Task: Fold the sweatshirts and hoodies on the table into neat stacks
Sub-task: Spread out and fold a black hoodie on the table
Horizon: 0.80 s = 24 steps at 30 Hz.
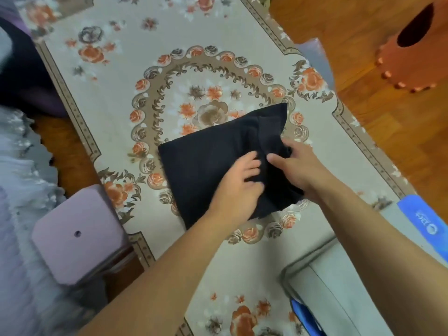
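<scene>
Where the floral table [104, 122] spreads, a pink stool [77, 235] at left, dark folded garment [206, 163] mid-table, left hand [238, 183] flat on it with fingers spread, right hand [298, 166] pinching its bunched right edge, both forearms reaching in from below

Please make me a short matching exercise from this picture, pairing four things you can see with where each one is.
Things:
1. dark folded garment
2. pink stool
3. terracotta-coloured stool
4. left hand

Places:
A. on the wooden floor at the far right, beyond the table
B. on the floral tablecloth, near the middle of the table
C. resting on top of the dark fabric, beside the right hand
D. beside the table's left edge, on the near side

Pairs: 1-B, 2-D, 3-A, 4-C
</scene>
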### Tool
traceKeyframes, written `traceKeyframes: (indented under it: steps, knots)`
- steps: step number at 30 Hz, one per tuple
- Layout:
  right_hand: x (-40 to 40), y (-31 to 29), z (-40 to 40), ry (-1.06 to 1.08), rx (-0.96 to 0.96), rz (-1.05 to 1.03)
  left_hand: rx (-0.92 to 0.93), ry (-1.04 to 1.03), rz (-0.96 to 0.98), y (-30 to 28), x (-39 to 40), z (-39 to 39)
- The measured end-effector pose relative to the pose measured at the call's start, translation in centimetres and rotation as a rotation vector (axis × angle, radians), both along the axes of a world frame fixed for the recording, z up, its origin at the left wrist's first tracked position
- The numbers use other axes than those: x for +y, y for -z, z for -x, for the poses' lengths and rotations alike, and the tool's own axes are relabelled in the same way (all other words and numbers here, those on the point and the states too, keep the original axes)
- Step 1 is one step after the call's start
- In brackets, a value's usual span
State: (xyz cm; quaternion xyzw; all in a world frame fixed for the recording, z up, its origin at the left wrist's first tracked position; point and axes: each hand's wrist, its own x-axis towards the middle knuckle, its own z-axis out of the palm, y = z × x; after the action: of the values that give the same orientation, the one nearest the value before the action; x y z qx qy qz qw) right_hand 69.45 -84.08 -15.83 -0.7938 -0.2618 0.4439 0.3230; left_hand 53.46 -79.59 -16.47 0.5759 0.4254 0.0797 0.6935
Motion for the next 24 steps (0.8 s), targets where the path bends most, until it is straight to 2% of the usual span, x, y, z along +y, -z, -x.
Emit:
traceKeyframes:
  steps: [1, 3, 5, 8, 10, 11, 13, 15, 16, 18, 20, 22, 24]
  knots:
    - [0.2, 0.2, -0.1, -0.019, -0.091, -0.030, 0.059, -0.043, -0.158, 0.5, -0.2, 2.2]
    - [0.6, -0.2, -0.5, 0.013, -0.138, -0.121, 0.234, -0.076, -0.489, 1.9, -0.2, 6.4]
    - [0.5, 0.0, -1.4, 0.045, -0.142, -0.152, 0.424, 0.037, -0.675, 3.7, -0.1, 8.9]
    - [0.1, 3.0, -2.7, 0.063, -0.261, 0.016, 0.680, 0.358, -0.779, 6.7, -0.1, 9.1]
    - [-0.4, 4.3, -2.6, 0.055, -0.565, 0.185, 0.760, 0.489, -0.866, 8.3, 0.0, 8.4]
    - [-0.5, 4.5, -2.0, 0.035, -0.761, 0.181, 0.770, 0.523, -0.916, 8.8, 0.3, 7.9]
    - [0.1, 4.1, 0.4, -0.086, -1.023, -0.028, 0.783, 0.567, -0.979, 9.7, 0.9, 7.0]
    - [0.9, 4.4, 3.1, -0.351, -1.078, -0.201, 0.805, 0.586, -1.020, 10.3, 1.0, 6.6]
    - [0.8, 5.3, 3.8, -0.490, -1.065, -0.175, 0.807, 0.586, -1.031, 10.3, 0.9, 6.4]
    - [0.3, 7.7, 2.9, -0.616, -0.987, 0.015, 0.786, 0.562, -1.029, 10.0, 0.3, 6.4]
    - [-0.3, 9.8, 0.7, -0.546, -0.863, 0.241, 0.773, 0.415, -0.938, 9.0, -0.8, 6.7]
    - [-0.1, 10.4, -0.2, -0.461, -0.788, 0.368, 0.732, 0.034, -0.646, 7.7, -1.7, 7.0]
    - [-0.2, 10.0, 0.5, -0.375, -0.779, 0.403, 0.582, -0.367, -0.167, 7.1, -2.2, 7.3]
